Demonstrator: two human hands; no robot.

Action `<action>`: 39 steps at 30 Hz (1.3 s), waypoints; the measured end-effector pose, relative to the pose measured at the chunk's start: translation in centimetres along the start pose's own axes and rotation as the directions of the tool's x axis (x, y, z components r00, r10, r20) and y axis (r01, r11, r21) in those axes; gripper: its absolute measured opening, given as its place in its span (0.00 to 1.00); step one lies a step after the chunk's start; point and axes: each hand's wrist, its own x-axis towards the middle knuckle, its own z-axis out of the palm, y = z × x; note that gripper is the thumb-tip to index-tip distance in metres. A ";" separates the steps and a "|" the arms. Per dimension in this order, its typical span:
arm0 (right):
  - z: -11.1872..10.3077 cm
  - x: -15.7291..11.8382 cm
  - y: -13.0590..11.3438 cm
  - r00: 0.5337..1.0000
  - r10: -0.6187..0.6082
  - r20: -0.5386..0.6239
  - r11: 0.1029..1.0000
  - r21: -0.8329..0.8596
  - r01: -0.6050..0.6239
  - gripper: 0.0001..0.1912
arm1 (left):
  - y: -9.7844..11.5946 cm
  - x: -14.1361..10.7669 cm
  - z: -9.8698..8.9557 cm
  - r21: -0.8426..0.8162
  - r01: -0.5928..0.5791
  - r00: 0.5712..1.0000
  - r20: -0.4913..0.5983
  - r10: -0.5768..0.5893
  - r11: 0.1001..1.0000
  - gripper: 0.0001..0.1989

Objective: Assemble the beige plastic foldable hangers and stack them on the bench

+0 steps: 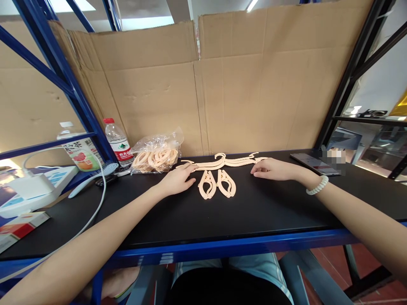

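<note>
Cream plastic folding clothes hangers [235, 162], more than one, lie unfolded and close together on the black table, one hook standing up at the middle. My left hand [178, 178] rests palm down at their left end, fingers stretched over the tips and thumb apart. At the right end, my right hand [271, 169] touches the tips with loosely bent fingers, gripping nothing that I can see. Between my hands, nearer to me, lie two folded hangers, a left one [208, 196] and a right one [230, 195], side by side. My fingers partly hide the hanger ends.
A clear bag of folded hangers [155, 160] stands behind my left hand, beside a water bottle [118, 142]. A white brush [92, 180], charging cable [103, 186] and power strip [63, 178] lie left. A phone [313, 163] lies right. Cardboard [254, 93] walls the back.
</note>
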 end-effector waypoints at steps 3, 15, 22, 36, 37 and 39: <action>0.3 0.3 0.1 1.000 -0.007 -0.026 1.000 0.005 0.007 0.15 | 0.1 0.3 1.2 -0.014 0.014 1.000 -0.017 -0.015 1.000 0.24; 2.7 1.9 3.1 0.972 0.059 -0.227 0.976 -0.193 -0.105 0.25 | -0.8 0.9 2.6 -0.066 0.006 0.995 -0.099 -0.013 0.998 0.19; 3.1 2.5 2.5 0.979 0.023 -0.203 0.967 -0.243 -0.073 0.20 | -1.3 1.1 3.0 -0.064 0.121 0.986 -0.108 -0.128 0.991 0.13; 3.3 2.6 1.4 0.956 0.073 -0.285 0.978 -0.168 -0.124 0.10 | -0.8 1.6 2.3 0.039 0.176 0.983 -0.055 -0.174 0.984 0.10; 3.3 2.6 1.3 0.954 0.067 -0.293 0.978 -0.170 -0.121 0.09 | -0.7 1.6 2.2 0.055 0.188 0.981 -0.050 -0.186 0.981 0.10; 3.3 2.5 1.0 0.950 0.043 -0.310 0.977 -0.186 -0.105 0.09 | -0.3 1.5 1.9 0.092 0.216 0.976 -0.048 -0.212 0.972 0.11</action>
